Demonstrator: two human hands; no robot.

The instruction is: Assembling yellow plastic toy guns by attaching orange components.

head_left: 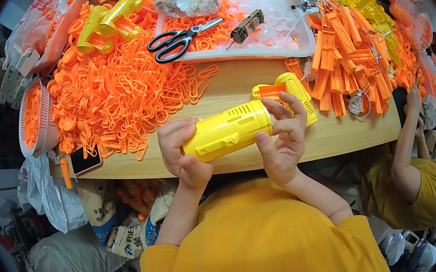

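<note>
A yellow plastic cylindrical housing (228, 130) with slots and a raised clip-like part lies sideways between my hands, above the table's near edge. My left hand (181, 153) is closed around its left end, the thumb below and the fingers on top. At the other end, my right hand (286, 141) touches the rim with its thumb and curled fingers. Just behind the right fingers, another yellow housing (292, 92) with an orange part (269, 92) rests on the table.
Orange plastic clips (121, 88) are heaped at left, beside a white basket (45, 131) and a phone (86, 159). Black-handled scissors (177, 41) lie across a white tray (251, 53) of translucent caps. Orange troughs (341, 57) pile up at right, where a co-worker (417, 183) sits.
</note>
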